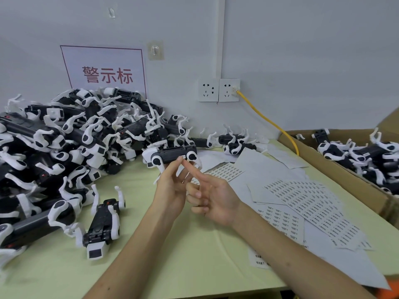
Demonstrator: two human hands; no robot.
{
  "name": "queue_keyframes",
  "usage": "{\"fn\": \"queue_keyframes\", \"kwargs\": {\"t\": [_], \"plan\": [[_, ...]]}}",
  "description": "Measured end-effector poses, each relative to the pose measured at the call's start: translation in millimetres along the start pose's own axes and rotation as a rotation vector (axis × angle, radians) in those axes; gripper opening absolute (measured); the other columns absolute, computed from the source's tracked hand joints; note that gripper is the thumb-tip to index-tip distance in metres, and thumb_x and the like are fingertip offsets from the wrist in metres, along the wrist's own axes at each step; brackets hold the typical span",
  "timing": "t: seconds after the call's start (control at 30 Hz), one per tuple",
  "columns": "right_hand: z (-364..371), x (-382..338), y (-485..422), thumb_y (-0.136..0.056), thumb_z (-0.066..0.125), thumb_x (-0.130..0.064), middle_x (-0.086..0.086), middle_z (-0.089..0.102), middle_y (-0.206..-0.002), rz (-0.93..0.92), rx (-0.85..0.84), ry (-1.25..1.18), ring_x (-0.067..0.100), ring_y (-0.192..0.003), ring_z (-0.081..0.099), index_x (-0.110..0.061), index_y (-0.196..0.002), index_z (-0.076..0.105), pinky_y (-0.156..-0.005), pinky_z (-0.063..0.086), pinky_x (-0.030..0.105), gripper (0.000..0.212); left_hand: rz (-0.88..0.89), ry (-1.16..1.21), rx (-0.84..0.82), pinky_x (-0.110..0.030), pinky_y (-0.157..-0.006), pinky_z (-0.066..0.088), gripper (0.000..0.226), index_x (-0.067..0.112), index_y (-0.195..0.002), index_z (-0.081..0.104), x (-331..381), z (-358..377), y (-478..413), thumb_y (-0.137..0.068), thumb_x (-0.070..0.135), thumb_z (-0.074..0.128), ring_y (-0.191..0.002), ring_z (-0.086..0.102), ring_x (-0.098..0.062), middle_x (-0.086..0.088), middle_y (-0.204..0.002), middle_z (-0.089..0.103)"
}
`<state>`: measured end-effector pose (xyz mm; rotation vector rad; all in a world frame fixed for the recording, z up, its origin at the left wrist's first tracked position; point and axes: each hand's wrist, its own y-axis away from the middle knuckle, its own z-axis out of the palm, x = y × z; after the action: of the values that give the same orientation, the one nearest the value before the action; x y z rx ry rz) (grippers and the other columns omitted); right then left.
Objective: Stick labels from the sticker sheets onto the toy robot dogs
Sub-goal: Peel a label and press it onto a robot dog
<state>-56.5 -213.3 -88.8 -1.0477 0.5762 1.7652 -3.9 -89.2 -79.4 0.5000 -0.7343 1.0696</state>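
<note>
Left hand (170, 190), right hand (213, 199), one toy dog (172, 154)

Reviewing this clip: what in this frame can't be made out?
Head view only.
- Label on the held dog: too small to read, partly under a fingertip of the right hand.
- Sticker sheets: print too small, blurred.
- Cardboard box: cut by the right edge.
- Dog pile: cut by the left edge.
- Left hand: fingers partly covered by the right hand.

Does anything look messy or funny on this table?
Yes. The black-and-white toy robot dogs lie in a tangled heap on the left, and one toy dog in front seems to lie on its back, legs up. The white sticker sheets on the right overlap crookedly.
</note>
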Motion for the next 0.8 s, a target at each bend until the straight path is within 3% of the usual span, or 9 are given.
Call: {"fn": "queue_keyframes", "kwargs": {"t": [0.17, 0.37, 0.8], "plan": [[0.0, 0.6, -0.1, -0.098, 0.055, -0.039, -0.004, 0.04, -0.065, 0.0, -0.013, -0.006, 0.013, -0.058, 0.019, -0.045, -0.142, 0.056, -0.046, 0.022, 0.022, 0.045, 0.003, -0.001, 0.009, -0.038, -0.085, 0.049, 0.021, 0.016, -0.108, 0.061, 0.0, -1.6, -1.0, -0.094, 0.03, 0.067, -0.098, 0.076, -0.015, -0.005, -0.097, 0.078], [-1.1, 1.2, -0.6, -0.097, 0.056, -0.038, -0.004, 0.04, -0.065, 0.003, -0.022, -0.018, 0.014, -0.058, 0.018, -0.045, -0.143, 0.055, -0.045, 0.025, 0.022, 0.046, 0.006, 0.016, 0.007, -0.037, -0.081, 0.051, 0.023, 0.015, -0.114, 0.06, 0.3, -1.6, -1.5, -0.096, 0.028, 0.065, -0.1, 0.077, -0.016, -0.005, -0.096, 0.078], [-1.3, 0.7, -0.6, -0.094, 0.06, -0.04, -0.004, 0.041, -0.065, -0.001, -0.022, -0.006, 0.011, -0.054, 0.025, -0.044, -0.142, 0.057, -0.046, 0.024, 0.022, 0.048, 0.062, -0.015, 0.053, -0.042, -0.112, 0.042, 0.011, 0.02, -0.087, 0.063, -1.0, -2.1, -4.0, -0.094, 0.026, 0.068, -0.105, 0.075, -0.019, -0.004, -0.093, 0.077]]}}
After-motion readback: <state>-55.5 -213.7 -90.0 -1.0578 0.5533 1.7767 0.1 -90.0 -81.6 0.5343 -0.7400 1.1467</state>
